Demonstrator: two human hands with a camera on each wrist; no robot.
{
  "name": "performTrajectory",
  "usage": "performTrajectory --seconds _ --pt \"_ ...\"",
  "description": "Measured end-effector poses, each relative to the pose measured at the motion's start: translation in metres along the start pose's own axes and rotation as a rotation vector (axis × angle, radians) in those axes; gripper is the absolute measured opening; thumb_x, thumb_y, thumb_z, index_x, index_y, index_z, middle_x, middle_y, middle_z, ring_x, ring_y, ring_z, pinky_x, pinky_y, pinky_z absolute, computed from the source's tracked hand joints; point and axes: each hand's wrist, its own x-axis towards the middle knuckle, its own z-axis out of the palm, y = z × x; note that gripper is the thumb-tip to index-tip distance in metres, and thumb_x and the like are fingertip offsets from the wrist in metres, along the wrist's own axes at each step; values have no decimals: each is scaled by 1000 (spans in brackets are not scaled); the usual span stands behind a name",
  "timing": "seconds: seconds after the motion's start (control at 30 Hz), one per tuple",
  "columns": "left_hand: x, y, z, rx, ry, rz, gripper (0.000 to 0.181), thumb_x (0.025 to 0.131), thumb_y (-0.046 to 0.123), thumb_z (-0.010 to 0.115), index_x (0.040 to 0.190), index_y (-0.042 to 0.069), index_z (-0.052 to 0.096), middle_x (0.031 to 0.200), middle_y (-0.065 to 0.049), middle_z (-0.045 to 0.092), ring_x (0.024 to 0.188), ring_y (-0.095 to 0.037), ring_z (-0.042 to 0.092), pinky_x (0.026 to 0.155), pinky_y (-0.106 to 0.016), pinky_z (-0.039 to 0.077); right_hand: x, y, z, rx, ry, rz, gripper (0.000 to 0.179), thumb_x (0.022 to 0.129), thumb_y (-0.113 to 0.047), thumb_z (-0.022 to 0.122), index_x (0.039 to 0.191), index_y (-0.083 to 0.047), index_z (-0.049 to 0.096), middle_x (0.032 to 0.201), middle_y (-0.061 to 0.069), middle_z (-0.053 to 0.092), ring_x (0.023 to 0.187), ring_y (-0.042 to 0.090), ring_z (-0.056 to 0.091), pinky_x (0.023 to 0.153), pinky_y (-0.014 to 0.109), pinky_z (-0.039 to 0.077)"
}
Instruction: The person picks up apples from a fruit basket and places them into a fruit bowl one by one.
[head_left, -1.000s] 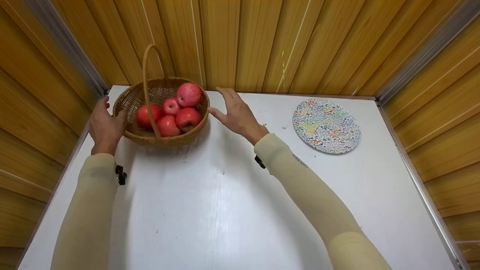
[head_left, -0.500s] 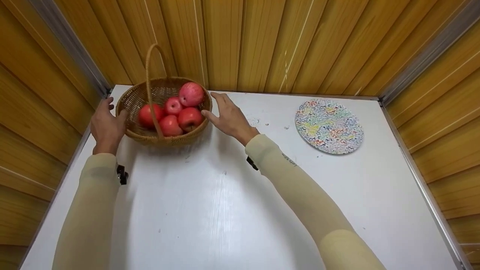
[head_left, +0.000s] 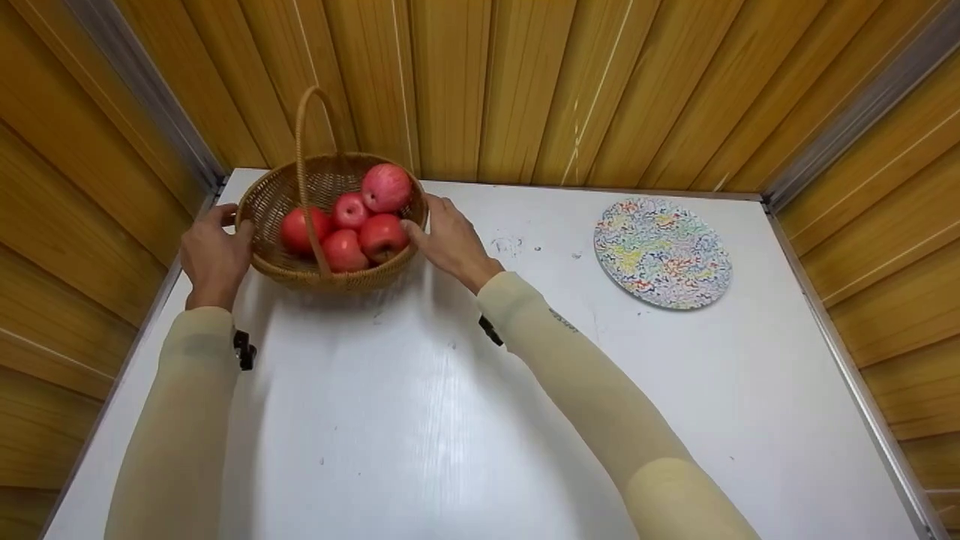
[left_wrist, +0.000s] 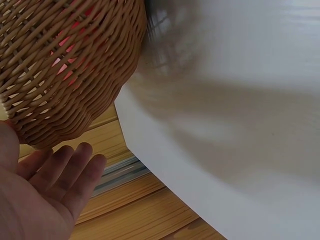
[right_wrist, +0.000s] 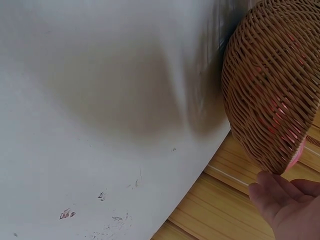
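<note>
A brown wicker basket (head_left: 337,281) with an arched handle stands at the back left of the white table. Several red apples (head_left: 346,251) lie in it, mostly toward its right side. My left hand (head_left: 215,255) pinches the rim on the left, its thumb over the edge. In the left wrist view, the other fingers of that hand (left_wrist: 75,172) spread just outside the weave. At the opposite side my right hand (head_left: 454,240) grips the rim, thumb inside and fingers outside. Its fingertips meet the rim in the right wrist view, where the basket (right_wrist: 265,90) shows from its side.
A round plate or mat (head_left: 664,253) with a multicoloured speckled pattern lies at the right of the white table (head_left: 450,420). Wood-patterned walls (head_left: 525,90) rise close behind the basket and on both sides.
My right hand has moved left and closed onto the basket's right rim. My left fingers have drawn in on the left rim. The basket stays in place; the view has shifted slightly.
</note>
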Motion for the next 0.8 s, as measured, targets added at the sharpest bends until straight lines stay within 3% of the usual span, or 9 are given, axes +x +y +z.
performTrajectory --seconds 0.37,0.5,0.8 --pt "1 -2 1 -1 -40 -32 51 108 30 51 150 2 59 137 -26 66 129 -46 57 106 -58 46 6 1 9 20 62 10 51 107 -23 61 150 3 53 139 19 64 132 29 60 110 37 48" --pt "1 -3 1 -13 -36 -41 50 108 29 52 150 3 59 138 -25 66 130 -45 57 108 -59 44 8 1 11 38 81 30 49 104 -20 62 145 6 57 134 20 67 125 28 64 104 37 52" --pt "1 -4 2 -31 -41 -37 48 109 29 55 151 6 60 138 -24 66 132 -44 56 111 -58 43 9 3 11 70 70 43 49 102 -16 62 146 6 55 135 20 67 125 27 63 103 34 52"
